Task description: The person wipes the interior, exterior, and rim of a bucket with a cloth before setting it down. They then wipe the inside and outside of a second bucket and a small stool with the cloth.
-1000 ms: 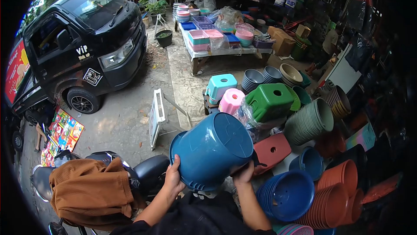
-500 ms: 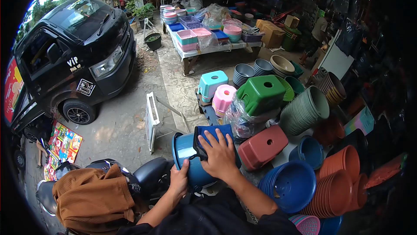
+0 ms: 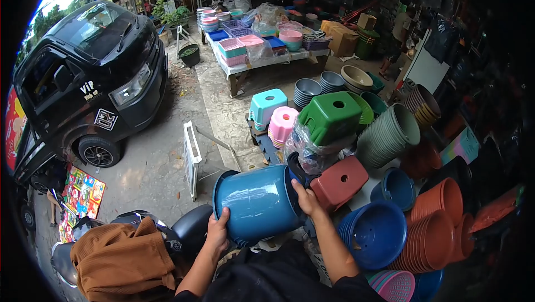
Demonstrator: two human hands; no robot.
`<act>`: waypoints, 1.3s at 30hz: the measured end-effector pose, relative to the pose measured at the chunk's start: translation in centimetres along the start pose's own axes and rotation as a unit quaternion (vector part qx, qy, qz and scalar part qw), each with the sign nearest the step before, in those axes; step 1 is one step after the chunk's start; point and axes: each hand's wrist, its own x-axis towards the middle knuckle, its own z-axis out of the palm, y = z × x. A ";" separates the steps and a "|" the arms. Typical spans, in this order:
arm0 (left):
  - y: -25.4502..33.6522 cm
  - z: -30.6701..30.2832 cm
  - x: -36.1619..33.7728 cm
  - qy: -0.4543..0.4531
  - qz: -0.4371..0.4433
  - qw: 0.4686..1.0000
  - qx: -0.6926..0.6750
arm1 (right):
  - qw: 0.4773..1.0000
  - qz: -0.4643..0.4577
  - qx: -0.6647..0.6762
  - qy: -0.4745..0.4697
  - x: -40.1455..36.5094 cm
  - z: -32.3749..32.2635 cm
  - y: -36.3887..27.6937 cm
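Observation:
A glossy blue plastic pot [image 3: 256,199] lies sideways in front of my body, between both hands. My left hand [image 3: 218,232] grips it near the lower left end, thumb up along its side. At the right end, my right hand [image 3: 307,200] is closed around a dark blue cloth [image 3: 301,171], bunched against the pot's edge, with the thumb on top. The fingers of both hands are largely hidden behind the pot and cloth.
A motorbike with a brown cloth [image 3: 120,260] over it stands at left. Stacked blue pots [image 3: 376,235], orange pots [image 3: 432,240] and a red stool [image 3: 341,184] crowd the right. Ahead are a white folding frame [image 3: 192,162], a goods table [image 3: 234,73], a black truck [image 3: 92,84] and a person [image 3: 400,37].
My right hand has gone from lying spread on the cloth over the pot to the pot's right end, cloth bunched in it. More of the pot's side now shows.

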 end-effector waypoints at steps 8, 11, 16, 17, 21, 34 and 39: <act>1.5 0.2 1.5 0.032 0.028 0.997 -0.062 | 0.960 -0.252 0.011 -0.119 -5.6 0.0 -3.2; 2.8 0.0 1.9 0.044 0.033 0.994 -0.094 | 0.969 -0.211 0.038 -0.121 -6.0 -1.1 -0.9; 3.2 -1.7 3.2 0.042 -0.044 0.975 -0.215 | 0.985 -0.149 0.041 0.074 -5.6 -2.5 3.5; 3.9 -0.5 2.6 0.050 -0.050 0.971 -0.230 | 0.976 -0.195 0.019 0.091 -5.7 -2.0 3.4; 2.3 0.8 3.6 0.026 -0.056 0.965 -0.254 | 0.954 -0.278 -0.109 0.038 -7.4 1.1 2.1; 1.5 5.9 1.3 -0.011 0.038 0.999 0.007 | 0.908 -0.348 -0.181 0.149 -5.8 7.5 3.3; 0.1 -0.3 -2.4 0.154 0.447 0.789 0.392 | 0.948 -0.235 -0.032 0.213 -5.2 7.0 6.8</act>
